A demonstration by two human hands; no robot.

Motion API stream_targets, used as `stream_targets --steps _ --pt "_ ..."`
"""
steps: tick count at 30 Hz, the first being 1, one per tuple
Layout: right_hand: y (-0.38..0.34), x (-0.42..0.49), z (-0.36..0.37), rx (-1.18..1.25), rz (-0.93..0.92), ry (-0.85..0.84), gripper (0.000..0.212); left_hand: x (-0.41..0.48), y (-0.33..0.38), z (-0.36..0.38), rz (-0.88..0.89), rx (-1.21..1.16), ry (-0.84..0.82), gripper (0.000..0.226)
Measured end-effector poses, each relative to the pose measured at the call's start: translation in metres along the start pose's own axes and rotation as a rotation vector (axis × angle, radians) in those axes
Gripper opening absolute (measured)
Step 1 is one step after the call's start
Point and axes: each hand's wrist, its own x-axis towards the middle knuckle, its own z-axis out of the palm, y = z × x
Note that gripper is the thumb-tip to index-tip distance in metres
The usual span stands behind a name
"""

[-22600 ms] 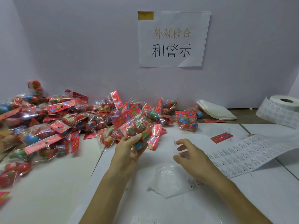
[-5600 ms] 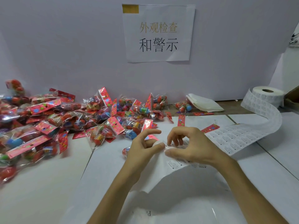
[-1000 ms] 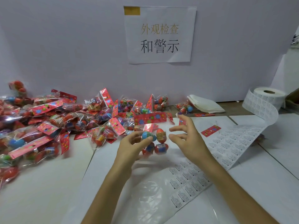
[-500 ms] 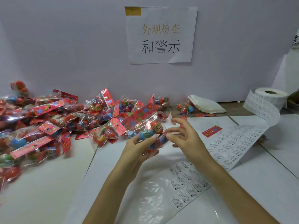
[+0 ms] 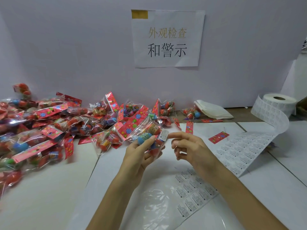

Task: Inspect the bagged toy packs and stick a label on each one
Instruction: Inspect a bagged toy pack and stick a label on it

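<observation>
My left hand (image 5: pixel 141 152) holds a clear toy pack (image 5: pixel 146 131) with a red flowered header and coloured eggs, lifted above the table. A small white warning label (image 5: pixel 163 135) sits on the pack's right side. My right hand (image 5: pixel 189 148) hovers just right of it, fingers loosely curled, index fingertip next to the label, holding nothing. A strip of labels (image 5: pixel 240 151) runs from under my right forearm to the roll (image 5: pixel 279 101) at the far right.
A big heap of toy packs (image 5: pixel 49 127) covers the left and back of the table. A few loose red header cards (image 5: pixel 218 137) lie near the strip. A white folded stack (image 5: pixel 212 109) rests by the wall. A clear plastic bag (image 5: pixel 159 203) lies near me.
The right hand has drawn slightly back from the pack, and the white label now shows stuck on the pack's side. The left hand keeps holding the pack, tilted a little more.
</observation>
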Motion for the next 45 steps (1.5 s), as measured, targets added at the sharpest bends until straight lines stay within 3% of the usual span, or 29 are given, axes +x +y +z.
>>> stream_targets --steps 11,18,31,35,38,45 --pt "0.001 -0.001 0.003 0.015 0.022 -0.026 0.03 0.0 0.0 0.0 0.026 -0.027 -0.015 0.041" --pt "0.003 -0.001 0.005 -0.104 -0.025 0.024 0.032 0.001 0.0 0.0 0.015 -0.048 0.004 0.039" --pt "0.015 -0.004 0.003 -0.847 -0.213 0.139 0.043 0.002 -0.002 -0.002 -0.003 -0.034 0.05 0.039" --pt "0.016 -0.002 0.0 -0.855 -0.172 0.199 0.042 0.002 -0.002 -0.002 -0.004 -0.037 0.053 0.039" --pt "0.014 0.0 -0.004 -0.73 -0.138 0.24 0.034 0.002 -0.002 -0.003 0.004 -0.037 0.038 0.041" --pt "0.011 -0.001 0.005 -0.423 -0.127 0.15 0.027 -0.003 -0.004 -0.001 0.061 0.171 -0.048 0.05"
